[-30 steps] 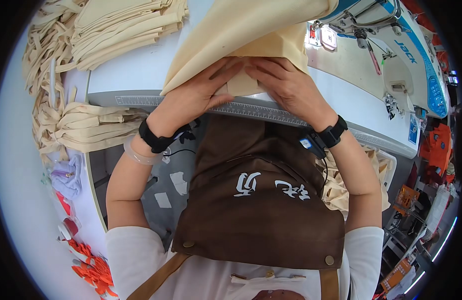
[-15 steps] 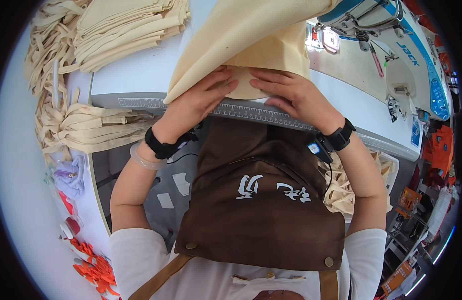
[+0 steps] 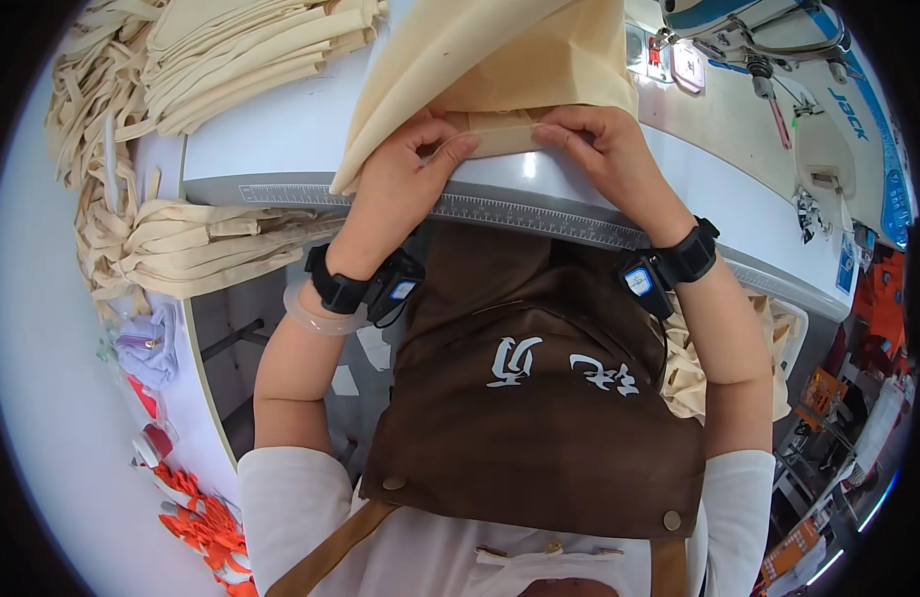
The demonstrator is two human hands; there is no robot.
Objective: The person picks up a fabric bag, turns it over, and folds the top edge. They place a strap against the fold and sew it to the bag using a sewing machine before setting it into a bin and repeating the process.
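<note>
A large cream fabric piece (image 3: 519, 65) lies in front of me on the white table, its near edge folded into a narrow band. My left hand (image 3: 412, 164) pinches the left end of that band between thumb and fingers, with a raised fold of cloth beside it. At the band's right end, my right hand (image 3: 601, 149) pinches the fabric the same way. Both hands are just beyond the ruler strip (image 3: 539, 219) along the table's front edge.
A sewing machine (image 3: 863, 129) stands at the right. Folded cream fabric (image 3: 251, 60) is stacked at the upper left, with cream straps (image 3: 211, 244) below it. A white bin (image 3: 793, 338) of cream pieces sits below the table at right. A purple pouch (image 3: 146, 343) lies at left.
Both hands have gone from lying over the fabric with fingers spread to pinching its near edge. That edge is now folded into a band and sits a little farther from me.
</note>
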